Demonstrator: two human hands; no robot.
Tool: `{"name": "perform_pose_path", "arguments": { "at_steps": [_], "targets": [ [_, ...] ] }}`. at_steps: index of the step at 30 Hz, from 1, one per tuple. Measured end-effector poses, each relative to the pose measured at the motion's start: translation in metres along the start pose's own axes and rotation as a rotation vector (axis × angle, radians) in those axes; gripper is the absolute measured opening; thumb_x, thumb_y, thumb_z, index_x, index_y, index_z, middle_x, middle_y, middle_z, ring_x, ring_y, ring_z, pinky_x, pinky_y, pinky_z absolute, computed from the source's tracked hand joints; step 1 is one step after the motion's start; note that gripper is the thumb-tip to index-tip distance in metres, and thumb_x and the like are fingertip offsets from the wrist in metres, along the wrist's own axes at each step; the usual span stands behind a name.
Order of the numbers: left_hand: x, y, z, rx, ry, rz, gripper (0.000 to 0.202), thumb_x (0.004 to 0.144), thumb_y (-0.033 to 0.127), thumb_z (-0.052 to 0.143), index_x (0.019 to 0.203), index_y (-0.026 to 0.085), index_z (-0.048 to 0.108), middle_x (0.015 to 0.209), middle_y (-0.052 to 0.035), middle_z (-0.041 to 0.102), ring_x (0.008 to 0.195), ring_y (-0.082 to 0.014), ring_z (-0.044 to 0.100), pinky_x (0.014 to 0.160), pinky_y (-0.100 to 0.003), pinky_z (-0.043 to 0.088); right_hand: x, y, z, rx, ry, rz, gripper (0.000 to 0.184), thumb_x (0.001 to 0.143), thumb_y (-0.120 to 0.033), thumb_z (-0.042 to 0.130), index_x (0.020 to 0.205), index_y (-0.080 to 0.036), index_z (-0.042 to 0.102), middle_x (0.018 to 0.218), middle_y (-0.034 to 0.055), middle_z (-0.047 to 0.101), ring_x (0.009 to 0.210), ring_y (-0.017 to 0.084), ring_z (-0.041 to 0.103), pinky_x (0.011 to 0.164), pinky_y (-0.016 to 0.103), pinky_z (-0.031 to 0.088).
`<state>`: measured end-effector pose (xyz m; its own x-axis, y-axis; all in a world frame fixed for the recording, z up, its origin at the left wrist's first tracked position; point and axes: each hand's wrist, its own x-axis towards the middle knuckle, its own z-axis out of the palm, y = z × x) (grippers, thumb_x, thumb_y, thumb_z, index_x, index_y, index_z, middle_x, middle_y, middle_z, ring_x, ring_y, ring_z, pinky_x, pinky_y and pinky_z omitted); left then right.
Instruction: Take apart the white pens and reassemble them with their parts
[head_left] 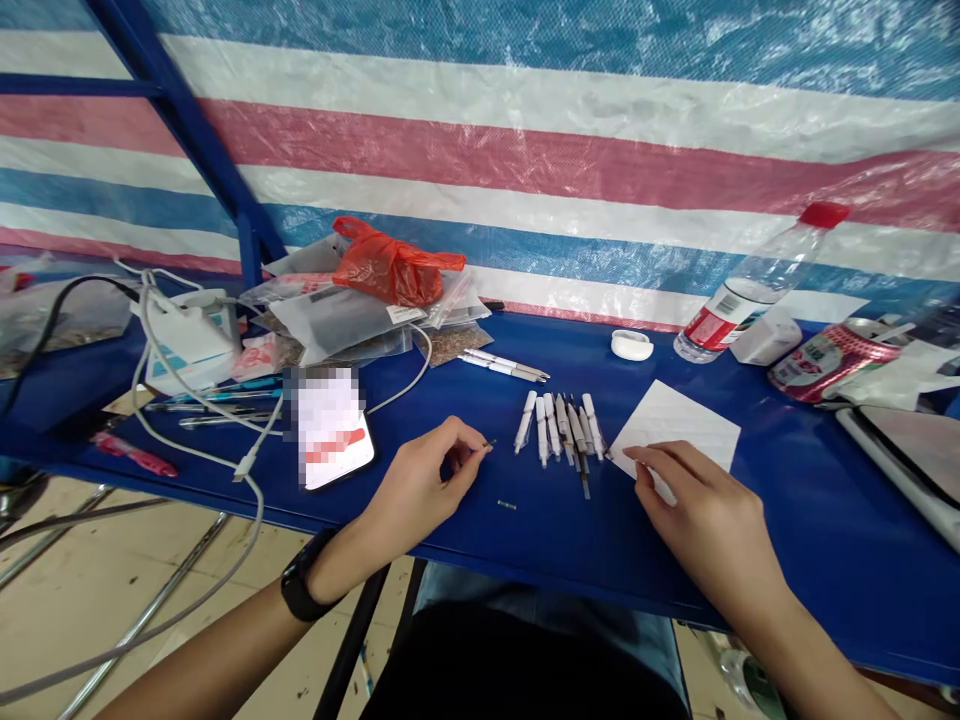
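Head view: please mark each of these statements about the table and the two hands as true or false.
1. The left hand pinches a small thin part between its fingertips. True.
2. The right hand holds the bottle. False: it rests on the white paper; the bottle is apart, at the back.
3. The white pen pieces lie in a row between the two hands. True.
4. The bottle has a blue cap. False: the cap is red.
5. Another small piece lies on the blue table near the left hand. True.
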<state>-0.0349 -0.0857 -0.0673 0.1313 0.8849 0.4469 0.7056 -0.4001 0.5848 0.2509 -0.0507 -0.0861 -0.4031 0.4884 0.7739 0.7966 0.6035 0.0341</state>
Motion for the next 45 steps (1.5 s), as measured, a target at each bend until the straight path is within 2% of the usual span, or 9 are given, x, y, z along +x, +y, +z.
{"name": "perform_pose_path", "arguments": {
  "at_steps": [3, 6, 10, 15, 23, 28, 33, 39, 45],
  "targets": [
    [-0.007, 0.003, -0.003, -0.005, 0.033, 0.091, 0.010, 0.097, 0.022, 0.058, 0.104, 0.023, 0.065, 0.094, 0.0029, 0.073, 0.078, -0.0057, 0.070, 0.066, -0.011, 0.055, 0.005, 0.003, 0.001, 0.228, -0.072, 0.173, 0.020, 0.092, -0.014, 0.053, 0.091, -0.018, 0.073, 0.087, 0.0016, 0.072, 0.067, 0.012, 0.070, 0.057, 0.021, 0.051],
    [-0.017, 0.008, -0.007, 0.122, -0.058, 0.338, 0.034, 0.096, 0.013, 0.056, 0.127, 0.028, 0.062, 0.106, 0.0010, 0.073, 0.093, -0.0072, 0.070, 0.082, -0.015, 0.059, 0.014, 0.007, 0.000, 0.419, -0.226, 0.356, 0.020, 0.086, -0.019, 0.056, 0.086, -0.021, 0.076, 0.088, 0.0016, 0.074, 0.063, 0.012, 0.070, 0.060, 0.022, 0.055],
    [-0.024, 0.010, -0.007, 0.325, -0.155, 0.559, 0.033, 0.095, 0.007, 0.051, 0.116, 0.024, 0.068, 0.115, 0.0003, 0.073, 0.113, -0.0143, 0.068, 0.094, -0.025, 0.063, 0.025, 0.010, 0.003, 0.479, -0.362, 0.509, 0.018, 0.079, -0.021, 0.061, 0.082, -0.022, 0.078, 0.089, 0.0022, 0.076, 0.062, 0.016, 0.071, 0.063, 0.027, 0.057],
    [-0.021, 0.011, -0.006, 0.404, -0.175, 0.591, 0.031, 0.093, 0.005, 0.050, 0.112, 0.022, 0.068, 0.111, 0.0008, 0.074, 0.109, -0.0147, 0.068, 0.091, -0.026, 0.065, 0.034, 0.006, 0.007, 0.333, -0.461, 0.516, 0.019, 0.076, -0.018, 0.061, 0.079, -0.024, 0.079, 0.073, 0.0012, 0.075, 0.068, 0.022, 0.074, 0.063, 0.030, 0.055],
    [-0.018, 0.026, -0.009, 0.562, -0.107, 0.668, 0.026, 0.092, 0.002, 0.049, 0.100, 0.016, 0.070, 0.096, -0.0023, 0.074, 0.089, -0.0172, 0.068, 0.074, -0.028, 0.063, 0.037, -0.006, 0.008, 0.134, -0.497, 0.463, 0.019, 0.078, -0.015, 0.062, 0.079, -0.023, 0.079, 0.075, 0.0030, 0.076, 0.069, 0.024, 0.074, 0.060, 0.030, 0.050],
    [-0.016, 0.021, 0.002, 0.326, -0.048, 0.561, 0.016, 0.095, 0.013, 0.056, 0.099, 0.018, 0.071, 0.092, -0.0010, 0.075, 0.082, -0.0121, 0.069, 0.072, -0.022, 0.061, 0.033, -0.005, 0.009, 0.253, -0.437, 0.454, 0.018, 0.077, -0.015, 0.059, 0.078, -0.023, 0.075, 0.070, 0.0012, 0.074, 0.066, 0.021, 0.073, 0.058, 0.027, 0.048],
    [-0.008, 0.030, 0.014, -0.024, 0.059, 0.286, 0.021, 0.086, 0.003, 0.065, 0.087, 0.021, 0.076, 0.088, 0.0019, 0.077, 0.077, -0.0077, 0.073, 0.070, -0.011, 0.059, 0.035, -0.001, 0.009, 0.369, -0.431, 0.504, 0.014, 0.070, -0.014, 0.056, 0.071, -0.021, 0.069, 0.069, 0.0010, 0.072, 0.063, 0.019, 0.070, 0.058, 0.026, 0.051],
    [0.001, 0.046, 0.024, -0.486, -0.026, -0.153, 0.019, 0.077, 0.007, 0.073, 0.076, 0.024, 0.080, 0.081, 0.0032, 0.078, 0.072, -0.0068, 0.073, 0.066, -0.006, 0.056, 0.032, 0.001, 0.010, 0.492, -0.408, 0.515, 0.016, 0.071, -0.018, 0.056, 0.076, -0.021, 0.071, 0.071, 0.0024, 0.072, 0.062, 0.018, 0.069, 0.061, 0.029, 0.054],
    [0.007, 0.052, 0.029, -0.745, -0.102, -0.401, 0.005, 0.071, 0.019, 0.080, 0.074, 0.022, 0.081, 0.078, 0.0001, 0.078, 0.069, -0.0077, 0.072, 0.066, -0.008, 0.056, 0.030, -0.003, 0.009, 0.512, -0.358, 0.462, 0.018, 0.069, -0.011, 0.056, 0.070, -0.020, 0.072, 0.070, 0.0025, 0.068, 0.057, 0.015, 0.065, 0.059, 0.026, 0.054]
  ]
}}
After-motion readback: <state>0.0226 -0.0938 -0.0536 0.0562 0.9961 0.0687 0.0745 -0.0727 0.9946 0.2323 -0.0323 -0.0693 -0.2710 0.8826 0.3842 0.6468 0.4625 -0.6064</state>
